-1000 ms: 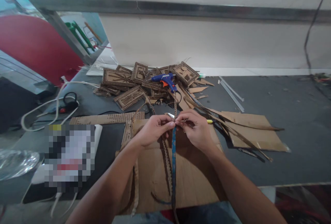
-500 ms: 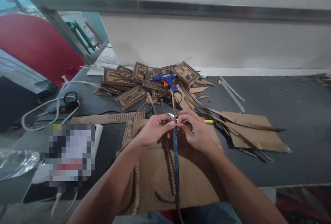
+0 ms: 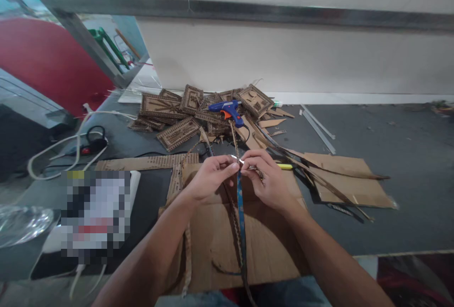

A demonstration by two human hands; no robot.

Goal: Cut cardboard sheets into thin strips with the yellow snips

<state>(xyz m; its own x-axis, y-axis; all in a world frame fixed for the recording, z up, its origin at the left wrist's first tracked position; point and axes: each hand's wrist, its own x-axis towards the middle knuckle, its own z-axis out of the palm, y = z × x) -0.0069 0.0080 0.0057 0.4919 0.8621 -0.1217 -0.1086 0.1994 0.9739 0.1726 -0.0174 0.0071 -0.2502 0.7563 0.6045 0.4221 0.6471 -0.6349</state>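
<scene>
A long thin cardboard strip (image 3: 241,212), blue-printed along part of its length, runs upright between my hands and down toward my lap. My left hand (image 3: 216,174) is closed, thumb and fingers pinching the strip near its upper part. Close beside it, my right hand (image 3: 262,172) is closed too, its fingertips on the same strip. A small shiny silver piece (image 3: 236,157) shows between the fingertips; its kind, and which hand has it, I cannot make out. Under my hands lies a large cardboard sheet (image 3: 273,245), with a ridged strip (image 3: 187,259) hanging over its left side.
A blue glue gun (image 3: 227,107) rests on a heap of decorated cardboard panels (image 3: 179,134). A yellow stick-like object (image 3: 284,166) lies past my right hand. Cardboard pieces (image 3: 354,179) and glue sticks (image 3: 319,132) lie to the right. White cables (image 3: 53,139) and a blurred-out device (image 3: 135,184) are at left.
The strip's upper end has tilted slightly left between my fingers. The silver piece has shifted a little to the right. Both hands stay nearly in place.
</scene>
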